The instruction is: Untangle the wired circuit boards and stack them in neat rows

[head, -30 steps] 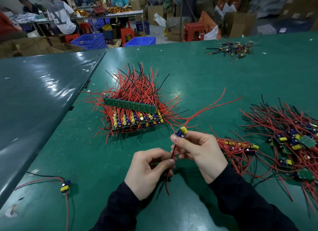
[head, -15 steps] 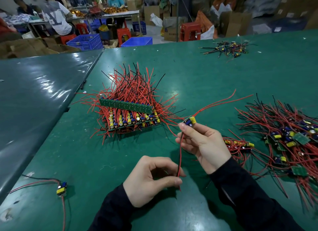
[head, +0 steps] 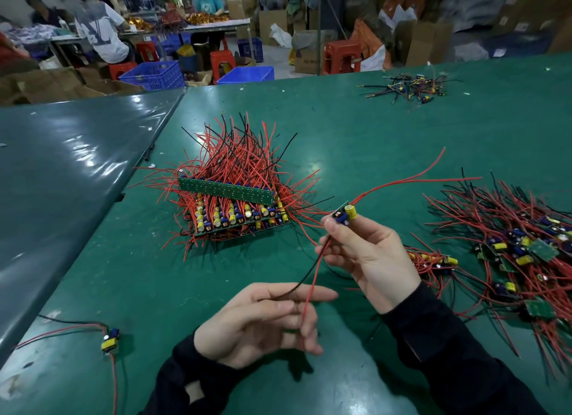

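Her right hand (head: 368, 253) pinches a small green circuit board with a yellow capacitor (head: 345, 214) above the green tabletop (head: 387, 130) — its red and black wires (head: 311, 286) trail across the loosely spread left hand (head: 263, 321), near the stacked boards (head: 235, 210).

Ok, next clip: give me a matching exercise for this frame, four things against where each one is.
Things:
1. single board with the yellow capacitor
2. neat stack of boards
3. lone board with its wires
4. tangled heap of boards

Places:
A. on the green table, near its left edge, close to the person
B. right side of the table
C. pinched in the right hand, off the table
D. middle of the table, wires fanning away from the person

Pairs: 1-C, 2-D, 3-A, 4-B
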`<state>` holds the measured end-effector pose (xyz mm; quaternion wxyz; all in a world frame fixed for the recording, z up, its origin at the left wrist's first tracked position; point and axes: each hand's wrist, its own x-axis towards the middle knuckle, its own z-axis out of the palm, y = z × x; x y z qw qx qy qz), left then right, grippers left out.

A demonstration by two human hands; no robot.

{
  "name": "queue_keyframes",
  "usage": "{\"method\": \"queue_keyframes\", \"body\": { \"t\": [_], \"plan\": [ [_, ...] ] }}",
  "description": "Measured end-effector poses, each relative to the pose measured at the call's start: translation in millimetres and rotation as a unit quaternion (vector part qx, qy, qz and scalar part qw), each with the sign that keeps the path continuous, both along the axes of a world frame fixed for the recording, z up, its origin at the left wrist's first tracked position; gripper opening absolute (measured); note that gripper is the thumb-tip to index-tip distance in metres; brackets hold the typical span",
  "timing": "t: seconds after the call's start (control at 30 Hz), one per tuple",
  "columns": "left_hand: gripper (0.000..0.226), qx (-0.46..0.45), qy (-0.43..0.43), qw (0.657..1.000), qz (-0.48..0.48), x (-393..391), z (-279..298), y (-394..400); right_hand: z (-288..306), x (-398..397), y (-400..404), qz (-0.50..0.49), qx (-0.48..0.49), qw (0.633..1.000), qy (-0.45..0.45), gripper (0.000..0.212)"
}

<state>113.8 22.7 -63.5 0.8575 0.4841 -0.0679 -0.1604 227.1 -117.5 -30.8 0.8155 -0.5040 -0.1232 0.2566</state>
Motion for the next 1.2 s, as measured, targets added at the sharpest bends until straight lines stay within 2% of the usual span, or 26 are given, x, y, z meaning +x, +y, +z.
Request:
{"method": "queue_keyframes", "body": {
  "t": [0.13, 0.23, 0.33, 0.43, 0.57, 0.67, 0.77, 1.0, 1.13, 1.2],
  "plan": [
    [0.092, -0.064, -0.049, 0.99, -0.115, -2, 5, 4, 1, 0, -1, 0.012, -0.003, 1.0, -0.015, 0.015],
    [0.092, -0.082, -0.027, 0.984, -0.158, 0, 2, 4, 0, -3, 0, 0.039, -0.005, 0.999, -0.033, 0.012],
    [0.07, -0.021, 0.018, 0.996, -0.088, 3, -6, 0, -2, -5, 0, 0.053, -0.008, 0.998, -0.044, 0.014],
    [0.053, 0.004, -0.008, 0.998, -0.057, 3, -11, -5, -3, -5, 1, 0.061, -0.011, 0.997, -0.048, 0.016],
    [0.04, 0.007, -0.027, 0.999, -0.024, 3, -8, -9, -4, -5, 2, 0.06, -0.011, 0.997, -0.05, 0.019],
    [0.035, 0.064, -0.025, 0.995, 0.077, 5, -8, -13, -2, -3, 0, 0.047, -0.019, 0.998, -0.032, 0.024],
    [0.018, 0.137, -0.062, 0.975, 0.161, 6, -8, -16, 0, -1, -2, 0.037, -0.028, 0.999, -0.024, 0.025],
    [0.017, 0.206, -0.077, 0.96, 0.175, 4, -5, -22, 2, 6, -5, -0.009, -0.04, 0.999, -0.016, 0.012],
    [0.013, 0.279, -0.145, 0.922, 0.226, 3, -7, -25, -2, 2, -1, -0.002, -0.059, 0.998, -0.003, 0.007],
    [0.014, 0.283, -0.158, 0.918, 0.229, 2, -6, -27, -3, 2, 0, 0.0, -0.065, 0.998, 0.015, 0.006]
  ]
}}
